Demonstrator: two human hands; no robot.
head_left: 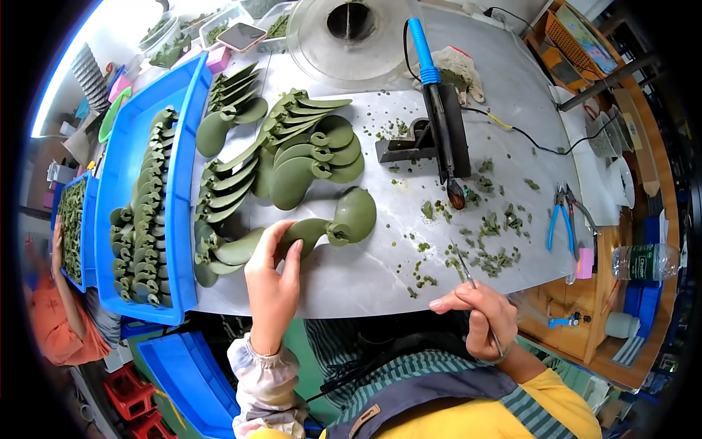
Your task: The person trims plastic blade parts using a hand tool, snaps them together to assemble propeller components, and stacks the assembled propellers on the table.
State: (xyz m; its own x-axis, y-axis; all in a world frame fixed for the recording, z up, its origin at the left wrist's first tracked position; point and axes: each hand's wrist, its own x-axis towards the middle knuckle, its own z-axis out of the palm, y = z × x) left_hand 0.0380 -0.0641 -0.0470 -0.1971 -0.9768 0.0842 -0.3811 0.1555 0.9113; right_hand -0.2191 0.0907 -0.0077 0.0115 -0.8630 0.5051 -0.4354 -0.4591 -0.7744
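My left hand [274, 282] is closed on a curved green part [303, 233], thumb and fingers pinching its narrow middle, beside stacked green parts [292, 175]. A thin metal tool [466, 269] is held in my right hand [479, 318] near the table's front edge, its tip pointing up and away over small green scraps [493, 252]. Beyond the scraps, a soldering iron with a blue handle [424, 51] lies in a black stand [457, 139], its dark tip toward me.
Left stands a blue tray [191, 183] of green parts; a co-worker's arm [69, 296] reaches to another tray [89, 234]. Behind are a round plate [314, 51], a glove [468, 69] and a phone [241, 36]. Blue-handled pliers [561, 219] lie right, near a bottle [647, 262].
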